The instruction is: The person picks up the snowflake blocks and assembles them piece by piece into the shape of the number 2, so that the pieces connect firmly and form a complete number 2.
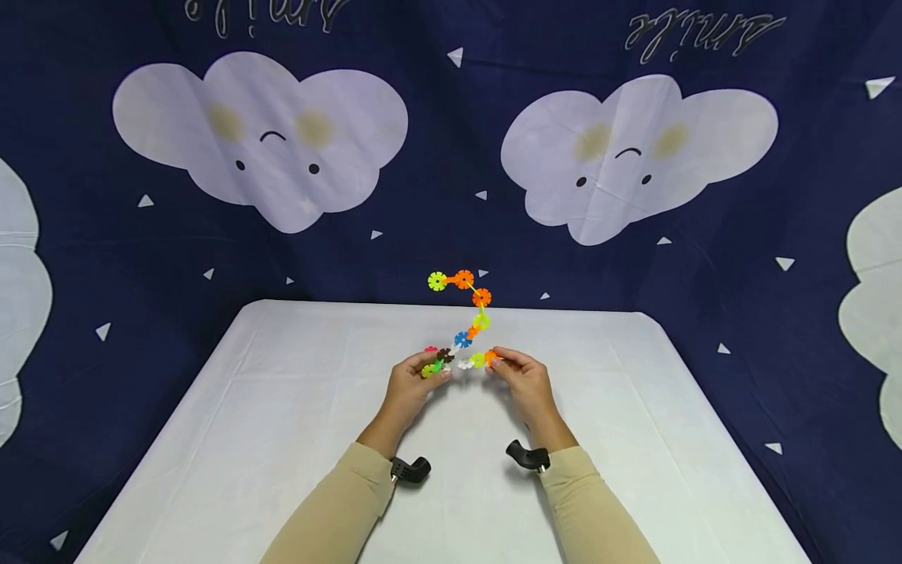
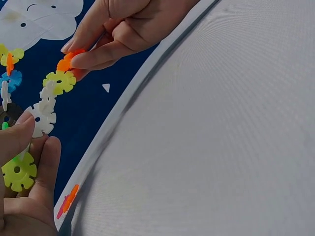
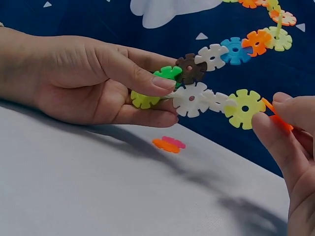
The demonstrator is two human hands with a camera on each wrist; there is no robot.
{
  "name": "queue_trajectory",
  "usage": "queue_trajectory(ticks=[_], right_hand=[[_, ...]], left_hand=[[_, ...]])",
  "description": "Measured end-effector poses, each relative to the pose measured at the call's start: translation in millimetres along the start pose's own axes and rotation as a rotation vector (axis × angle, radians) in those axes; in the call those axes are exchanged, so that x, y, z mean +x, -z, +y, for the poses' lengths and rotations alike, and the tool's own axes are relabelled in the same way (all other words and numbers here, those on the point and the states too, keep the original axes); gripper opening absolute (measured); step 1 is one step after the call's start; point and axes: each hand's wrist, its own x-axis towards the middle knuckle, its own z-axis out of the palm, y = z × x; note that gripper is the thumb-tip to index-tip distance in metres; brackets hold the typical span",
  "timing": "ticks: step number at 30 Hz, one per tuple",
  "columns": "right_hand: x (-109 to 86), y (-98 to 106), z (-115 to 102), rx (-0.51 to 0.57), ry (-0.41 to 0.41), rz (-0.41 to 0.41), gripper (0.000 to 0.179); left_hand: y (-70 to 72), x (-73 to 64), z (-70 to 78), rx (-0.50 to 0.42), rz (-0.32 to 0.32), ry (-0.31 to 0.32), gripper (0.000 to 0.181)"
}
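Note:
A chain of slotted, flower-shaped plastic discs is held up between the hands. My left hand (image 1: 409,385) pinches it between thumb and fingers, near a white disc (image 3: 191,99), a green disc (image 3: 168,74), a brown disc (image 3: 190,69) and a yellow disc (image 2: 18,171). From there one branch runs through a blue disc (image 1: 462,339) and several orange and yellow ones, curving up and away. A shorter branch leads through white discs to another yellow disc (image 3: 245,109). My right hand (image 1: 527,385) pinches an orange disc (image 2: 72,59) against that yellow disc; its fingers partly hide the joint.
A pink disc (image 3: 174,142) and an orange disc (image 3: 166,146) lie together on the white tabletop (image 1: 296,439) beyond the left hand. Dark blue cloth with clouds (image 1: 261,141) hangs behind the table. Each wrist wears a black camera mount (image 1: 411,470).

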Motion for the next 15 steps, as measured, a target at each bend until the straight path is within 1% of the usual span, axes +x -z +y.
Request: queue_trajectory(ticks=[6,10,15], right_hand=[[0.8,2.7,1.0,-0.027,0.02,-0.006,0.026],[1.3,4.0,2.6,-0.033,0.015,-0.002,0.025],[1.5,5.3,4.1,-0.053,0.009,-0.022,0.026]], left_hand=[[0.1,1.4,-0.8,0.0,0.004,-0.008,0.041],[0.0,1.2,-1.8,0.007,0.006,-0.012,0.041],[-0.1,0.3,-1.9,0.01,0.002,-0.006,0.041]])
